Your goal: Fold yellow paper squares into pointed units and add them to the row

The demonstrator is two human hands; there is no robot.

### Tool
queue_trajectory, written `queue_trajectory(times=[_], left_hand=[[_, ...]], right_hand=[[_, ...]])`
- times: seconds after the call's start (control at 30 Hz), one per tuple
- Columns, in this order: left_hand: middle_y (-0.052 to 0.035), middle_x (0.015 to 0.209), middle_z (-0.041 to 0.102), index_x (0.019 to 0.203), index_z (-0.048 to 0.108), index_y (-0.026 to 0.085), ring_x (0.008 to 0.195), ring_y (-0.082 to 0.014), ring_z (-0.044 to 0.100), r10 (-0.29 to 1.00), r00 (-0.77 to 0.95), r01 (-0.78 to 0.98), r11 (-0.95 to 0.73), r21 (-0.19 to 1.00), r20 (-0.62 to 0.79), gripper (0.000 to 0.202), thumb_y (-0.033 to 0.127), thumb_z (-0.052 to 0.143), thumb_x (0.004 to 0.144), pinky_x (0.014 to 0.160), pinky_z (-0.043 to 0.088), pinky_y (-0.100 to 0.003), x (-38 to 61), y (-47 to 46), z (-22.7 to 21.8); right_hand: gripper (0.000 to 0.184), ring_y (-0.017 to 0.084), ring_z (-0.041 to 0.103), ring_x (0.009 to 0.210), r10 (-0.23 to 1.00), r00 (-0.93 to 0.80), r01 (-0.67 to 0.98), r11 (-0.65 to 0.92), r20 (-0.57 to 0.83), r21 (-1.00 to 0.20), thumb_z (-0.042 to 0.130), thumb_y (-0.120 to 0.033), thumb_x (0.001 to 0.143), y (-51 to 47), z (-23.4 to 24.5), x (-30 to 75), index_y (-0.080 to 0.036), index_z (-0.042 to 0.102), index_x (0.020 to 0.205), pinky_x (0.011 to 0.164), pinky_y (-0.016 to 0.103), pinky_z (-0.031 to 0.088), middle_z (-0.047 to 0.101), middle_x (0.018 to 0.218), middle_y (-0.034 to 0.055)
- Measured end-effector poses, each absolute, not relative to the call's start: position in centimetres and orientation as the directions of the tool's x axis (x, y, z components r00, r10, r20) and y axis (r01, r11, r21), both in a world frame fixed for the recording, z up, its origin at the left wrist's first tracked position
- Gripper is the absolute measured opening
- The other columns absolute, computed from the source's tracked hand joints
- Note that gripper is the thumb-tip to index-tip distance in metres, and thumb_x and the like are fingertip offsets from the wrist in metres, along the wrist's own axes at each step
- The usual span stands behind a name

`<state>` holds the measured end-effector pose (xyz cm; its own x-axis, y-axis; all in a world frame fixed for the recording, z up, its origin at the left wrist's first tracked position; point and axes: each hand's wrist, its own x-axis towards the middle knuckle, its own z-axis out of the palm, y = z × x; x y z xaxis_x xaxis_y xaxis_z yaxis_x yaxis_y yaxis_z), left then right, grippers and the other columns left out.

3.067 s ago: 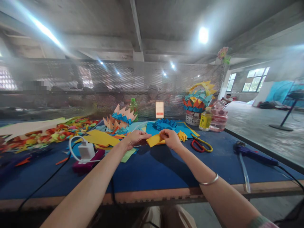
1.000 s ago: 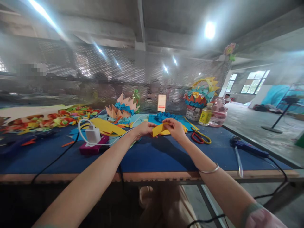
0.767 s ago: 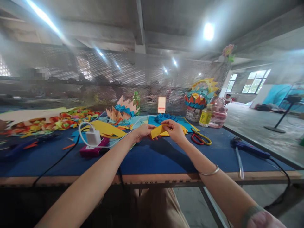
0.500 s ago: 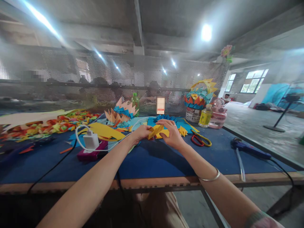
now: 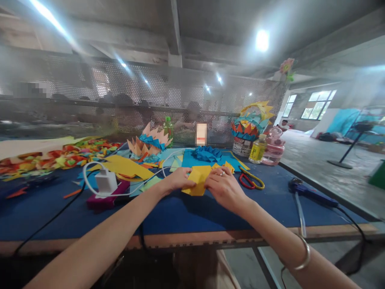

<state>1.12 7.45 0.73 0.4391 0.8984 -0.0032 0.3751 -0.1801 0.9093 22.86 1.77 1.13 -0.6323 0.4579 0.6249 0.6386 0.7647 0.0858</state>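
Between my hands is a piece of folded yellow paper [image 5: 199, 180], its broad face toward me just above the blue table. My left hand [image 5: 179, 178] pinches its left side between thumb and fingers. At the right side, my right hand [image 5: 224, 184] grips the paper with bent fingers; a ring shows on one finger. Just behind the right hand, more folded yellow pieces [image 5: 229, 166] are partly hidden. Farther back, a blue pleated paper piece [image 5: 207, 153] lies on flat blue paper [image 5: 187, 157].
Red-and-yellow scissors [image 5: 251, 179] lie right of my hands, with a glue gun [image 5: 313, 192] beyond. A white charger [image 5: 105, 182] sits on a purple power strip [image 5: 120, 196] at left. Paper crowns [image 5: 148, 140], bottles [image 5: 258, 150] and colourful scraps [image 5: 75, 154] stand or lie behind.
The yellow paper has come lower and closer, now showing a wider, more opened face. My right hand has turned from stretched fingers to a bent-fingered grip. The view has shifted slightly.
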Motion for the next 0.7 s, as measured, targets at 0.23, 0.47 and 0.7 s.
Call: queue_trajectory(times=[0.23, 0.47, 0.7], left_hand=[[-0.0123, 0.14, 0.05, 0.135, 0.051, 0.018, 0.125, -0.0323, 0.052, 0.761, 0.571, 0.558, -0.634, 0.535, 0.306, 0.045, 0.026, 0.065, 0.093, 0.103, 0.044, -0.056, 2.1, 2.9, 0.6], [-0.0111, 0.111, 0.069, 0.105, 0.066, 0.016, 0.102, -0.0279, 0.064, 0.385, 0.854, 0.331, -0.921, 0.206, 0.351, 0.026, 0.008, 0.05, 0.086, 0.089, 0.05, -0.04, 1.9, -1.3, -0.1], [-0.0061, 0.09, 0.069, 0.087, 0.063, 0.022, 0.077, -0.0212, 0.064, 0.383, 0.853, 0.345, -0.924, 0.166, 0.356, 0.017, 0.021, 0.048, 0.095, 0.062, 0.045, -0.036, 1.0, -1.9, 0.1]], right_hand=[[0.019, 0.02, 0.06, 0.094, 0.49, -0.644, 0.637, 0.769, 0.587, 0.056, 0.055, -0.007, 0.094, -1.4, 0.0, 25.4, -0.02, 0.064, 0.084, 0.092, 0.038, 0.034, 0.072, 0.083, 0.0016], [0.018, 0.021, 0.062, 0.094, 0.549, -0.649, 0.617, 0.785, 0.527, -0.057, 0.052, -0.009, 0.096, -3.5, 0.2, 26.2, -0.023, 0.063, 0.092, 0.09, 0.039, 0.041, 0.073, 0.086, 0.0017], [0.016, 0.017, 0.063, 0.098, 0.686, -0.625, 0.512, 0.721, 0.373, -0.467, 0.065, -0.013, 0.092, -4.2, -0.3, 25.9, -0.026, 0.062, 0.1, 0.089, 0.032, 0.048, 0.071, 0.103, 0.0004]])
